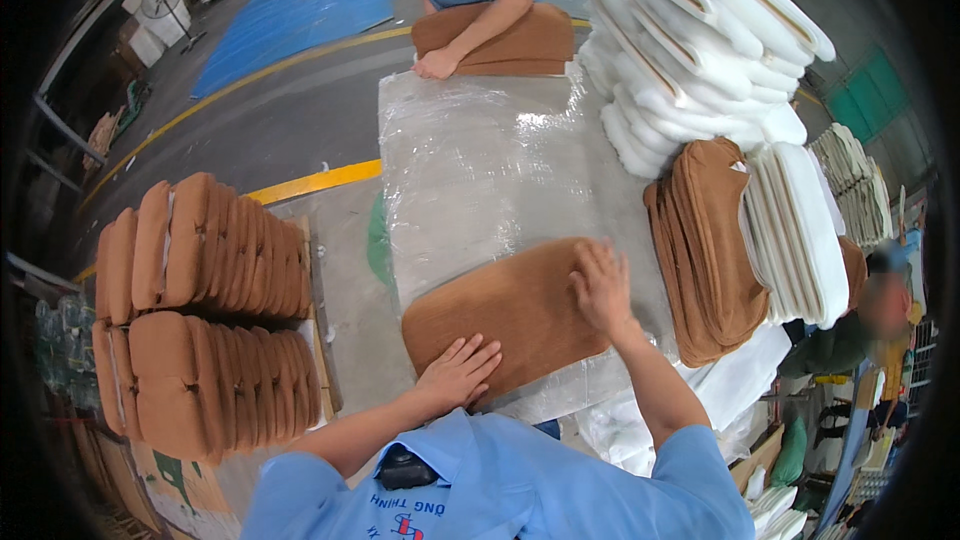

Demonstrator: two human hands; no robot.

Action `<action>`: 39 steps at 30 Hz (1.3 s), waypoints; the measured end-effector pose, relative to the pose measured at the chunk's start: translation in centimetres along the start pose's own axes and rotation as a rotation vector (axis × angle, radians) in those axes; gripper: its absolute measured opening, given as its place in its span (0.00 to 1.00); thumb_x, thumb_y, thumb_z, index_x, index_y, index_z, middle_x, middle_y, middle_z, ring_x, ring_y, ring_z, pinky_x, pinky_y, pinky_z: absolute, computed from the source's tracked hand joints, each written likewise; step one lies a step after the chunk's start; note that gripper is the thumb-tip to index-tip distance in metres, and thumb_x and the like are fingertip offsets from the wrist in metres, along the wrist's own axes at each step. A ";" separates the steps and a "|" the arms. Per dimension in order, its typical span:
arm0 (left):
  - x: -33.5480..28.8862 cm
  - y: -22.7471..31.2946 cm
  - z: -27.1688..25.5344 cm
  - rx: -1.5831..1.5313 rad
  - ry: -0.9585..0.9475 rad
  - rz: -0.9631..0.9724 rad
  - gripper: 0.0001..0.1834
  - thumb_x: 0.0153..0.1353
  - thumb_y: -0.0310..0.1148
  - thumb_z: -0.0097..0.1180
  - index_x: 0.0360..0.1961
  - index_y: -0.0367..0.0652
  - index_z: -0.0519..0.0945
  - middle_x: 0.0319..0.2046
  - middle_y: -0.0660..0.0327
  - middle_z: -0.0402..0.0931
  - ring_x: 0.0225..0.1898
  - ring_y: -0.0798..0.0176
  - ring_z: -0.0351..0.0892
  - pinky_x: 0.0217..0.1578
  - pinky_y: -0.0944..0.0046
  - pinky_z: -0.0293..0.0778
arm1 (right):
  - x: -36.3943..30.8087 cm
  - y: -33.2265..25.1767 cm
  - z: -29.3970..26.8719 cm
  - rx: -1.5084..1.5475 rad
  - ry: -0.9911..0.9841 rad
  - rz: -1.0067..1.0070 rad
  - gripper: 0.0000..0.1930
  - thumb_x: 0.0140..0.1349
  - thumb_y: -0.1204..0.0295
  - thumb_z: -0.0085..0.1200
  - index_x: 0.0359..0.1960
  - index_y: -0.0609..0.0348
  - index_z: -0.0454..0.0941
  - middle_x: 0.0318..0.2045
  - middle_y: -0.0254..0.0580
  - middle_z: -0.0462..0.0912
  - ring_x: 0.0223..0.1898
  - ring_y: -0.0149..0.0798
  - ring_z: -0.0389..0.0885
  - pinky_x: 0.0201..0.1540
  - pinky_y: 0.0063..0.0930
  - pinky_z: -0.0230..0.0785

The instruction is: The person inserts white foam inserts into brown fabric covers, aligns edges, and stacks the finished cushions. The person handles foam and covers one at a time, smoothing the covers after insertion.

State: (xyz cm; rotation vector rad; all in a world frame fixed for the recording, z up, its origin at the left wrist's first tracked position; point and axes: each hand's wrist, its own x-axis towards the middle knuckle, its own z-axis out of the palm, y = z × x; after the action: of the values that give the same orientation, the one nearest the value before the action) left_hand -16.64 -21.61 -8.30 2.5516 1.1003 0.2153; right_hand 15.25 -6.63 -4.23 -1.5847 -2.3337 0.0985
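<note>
While our left hand [462,372] lies flat with fingers outstretched on the near edge of a brown cushion [505,320], our right hand [601,290] is spread open over its right end, slightly blurred, so we cannot tell how firmly it touches. We have the cushion lying slantwise on the near part of the plastic-covered surface [470,170]. Just to the right we see a stack of brown covers [700,250], with white padded pieces [795,230] beside it and a tall white pile [690,50] farther back. Across from us, a co-worker's hand [437,63] rests by another brown piece [530,40]; to our left stand two rows of brown cushions [220,250]
</note>
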 end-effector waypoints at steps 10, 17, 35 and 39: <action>-7.8 -1.9 -0.7 -0.567 0.598 -0.748 0.30 0.76 0.48 0.54 0.71 0.41 0.73 0.73 0.47 0.68 0.75 0.47 0.66 0.70 0.50 0.68 | -4.4 -11.7 5.5 0.026 -0.269 -0.162 0.39 0.76 0.45 0.46 0.78 0.60 0.62 0.80 0.53 0.58 0.82 0.58 0.49 0.80 0.65 0.40; -2.5 -8.7 -0.9 -1.543 0.695 -1.223 0.35 0.81 0.57 0.43 0.69 0.34 0.73 0.63 0.51 0.77 0.65 0.55 0.75 0.65 0.54 0.71 | 2.6 -2.6 0.6 0.585 0.256 0.428 0.18 0.76 0.61 0.55 0.55 0.63 0.85 0.53 0.60 0.86 0.55 0.53 0.86 0.59 0.46 0.76; -2.4 -2.7 -5.8 -1.044 1.049 -0.780 0.35 0.84 0.50 0.34 0.34 0.31 0.81 0.33 0.46 0.87 0.39 0.53 0.87 0.49 0.56 0.79 | -8.6 -0.4 0.3 1.281 0.743 0.760 0.35 0.83 0.46 0.38 0.35 0.69 0.83 0.29 0.47 0.85 0.34 0.38 0.85 0.41 0.32 0.77; -3.1 -3.4 -4.2 -1.082 1.091 -0.767 0.36 0.83 0.51 0.32 0.34 0.30 0.81 0.34 0.43 0.87 0.40 0.50 0.88 0.50 0.55 0.79 | -9.4 0.8 2.8 1.412 0.744 0.750 0.35 0.82 0.46 0.38 0.36 0.70 0.82 0.30 0.48 0.85 0.34 0.41 0.86 0.43 0.34 0.78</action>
State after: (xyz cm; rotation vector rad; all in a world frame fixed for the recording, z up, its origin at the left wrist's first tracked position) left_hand -22.20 -20.56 -5.65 0.8582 1.5472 1.5520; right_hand 18.23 -14.60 -9.16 -1.1893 -0.5881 0.8876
